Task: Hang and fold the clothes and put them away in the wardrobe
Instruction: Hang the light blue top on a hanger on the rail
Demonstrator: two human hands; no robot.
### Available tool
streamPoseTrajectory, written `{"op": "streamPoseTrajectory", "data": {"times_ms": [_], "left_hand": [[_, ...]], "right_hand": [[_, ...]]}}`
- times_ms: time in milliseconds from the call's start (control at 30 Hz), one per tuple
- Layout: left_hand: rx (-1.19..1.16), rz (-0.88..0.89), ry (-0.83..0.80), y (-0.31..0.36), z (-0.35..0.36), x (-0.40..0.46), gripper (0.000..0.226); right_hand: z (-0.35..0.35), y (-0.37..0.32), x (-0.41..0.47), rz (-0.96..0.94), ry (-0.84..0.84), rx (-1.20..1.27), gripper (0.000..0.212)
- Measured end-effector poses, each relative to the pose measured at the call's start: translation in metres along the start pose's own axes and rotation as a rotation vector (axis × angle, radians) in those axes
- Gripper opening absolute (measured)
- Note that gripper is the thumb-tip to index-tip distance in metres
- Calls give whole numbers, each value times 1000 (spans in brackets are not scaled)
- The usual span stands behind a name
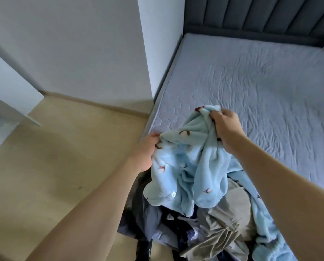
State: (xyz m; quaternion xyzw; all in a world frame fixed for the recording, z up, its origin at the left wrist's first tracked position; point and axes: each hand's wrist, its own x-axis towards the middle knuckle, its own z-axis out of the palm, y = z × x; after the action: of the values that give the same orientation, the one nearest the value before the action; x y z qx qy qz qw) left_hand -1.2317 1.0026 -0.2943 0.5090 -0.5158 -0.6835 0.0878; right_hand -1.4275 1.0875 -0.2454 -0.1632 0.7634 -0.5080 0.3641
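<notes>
A light blue fleece garment point(187, 162) with small brown motifs and a white button hangs bunched above the near corner of the bed. My left hand point(147, 149) grips its left edge. My right hand point(226, 127) is closed on a gathered fold at its top, holding it higher. Below it lies a pile of clothes point(204, 228) with an olive-grey piece point(225, 223), dark items and more light blue fleece point(265, 228).
The bed point(261, 87) has a quilted grey-blue cover and a dark padded headboard point(251, 16). A white wall corner point(148, 53) stands left of the bed. Beige floor point(53, 157) spreads to the left, with a white door or panel point(12, 95) at the far left.
</notes>
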Motion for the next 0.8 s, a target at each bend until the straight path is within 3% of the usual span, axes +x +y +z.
{"op": "streamPoseTrajectory", "data": {"times_ms": [100,200,267,400,533,633,800], "left_hand": [[-51,27,-108,40,-9,-31,57],[168,155,-110,76,-14,-63,41],[157,250,-12,96,-19,-77,25],[35,400,236,142,-29,-112,15],[-70,462,248,186,-47,-146,24],[-155,489,305,213,-60,-169,21],[-97,550,598,249,-89,-209,17]], "right_hand": [[-8,-52,-15,-111,-9,-99,14],[-15,-103,-29,-205,-41,-119,14],[-17,-136,-40,-258,-48,-77,11],[-14,-204,-72,-366,-110,39,16],[-14,-252,-105,-431,-228,130,25],[-12,-274,-128,-458,-339,199,44],[15,-309,-166,-532,-544,247,30]]}}
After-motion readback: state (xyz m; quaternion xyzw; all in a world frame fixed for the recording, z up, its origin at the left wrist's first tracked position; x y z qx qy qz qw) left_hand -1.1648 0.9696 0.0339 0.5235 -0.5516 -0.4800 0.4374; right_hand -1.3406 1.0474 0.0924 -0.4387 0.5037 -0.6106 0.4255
